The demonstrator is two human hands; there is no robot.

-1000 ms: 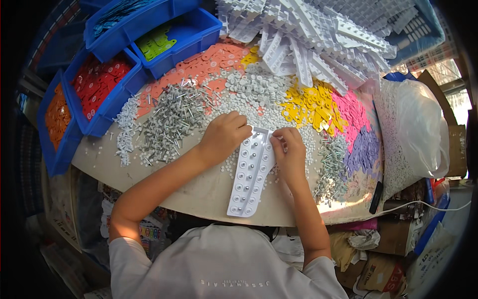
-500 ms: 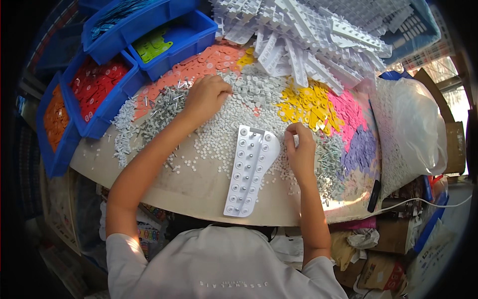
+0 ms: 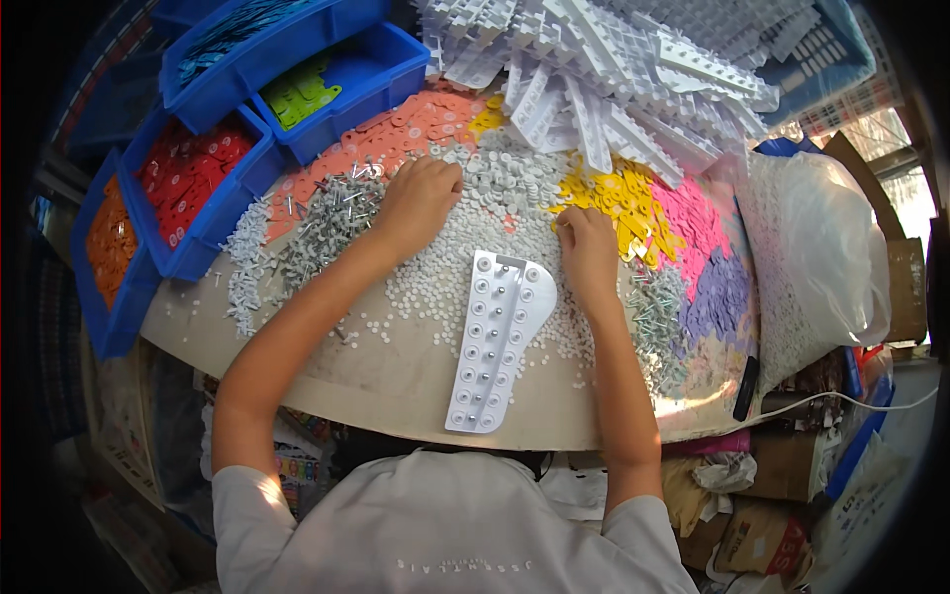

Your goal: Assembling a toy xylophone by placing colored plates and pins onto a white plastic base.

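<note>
A long white plastic jig plate [image 3: 497,342] with rows of small round sockets lies flat on the table [image 3: 396,381] in front of me; its long axis runs from the near edge by my chest up and slightly to the right, the wider end farthest from me; neither of my hands touches it. My right hand [image 3: 587,245] is the nearer one, resting just beyond and to the right of the plate's far end, fingers curled down into a spread of small white discs [image 3: 515,178] beside a patch of yellow tags [image 3: 618,203]; I think the fingertips are pinching something there, but the view is too small to be sure. My left hand [image 3: 421,198] is farther off, up and to the left of the plate, knuckles up, fingers bent onto the table at the edge of a heap of grey metal pins [image 3: 322,233] and a spread of salmon-coloured tags [image 3: 396,134]; whether it grips anything I cannot tell. The two hands are well apart, with the plate lying below and between them. Outward from there: pink tags [image 3: 698,223] and purple tags [image 3: 722,292] to the right, a pile of white plastic plates [image 3: 633,79] at the far side, blue bins [image 3: 198,213] of coloured tags to the left, a clear plastic bag [image 3: 831,257] at far right.
</note>
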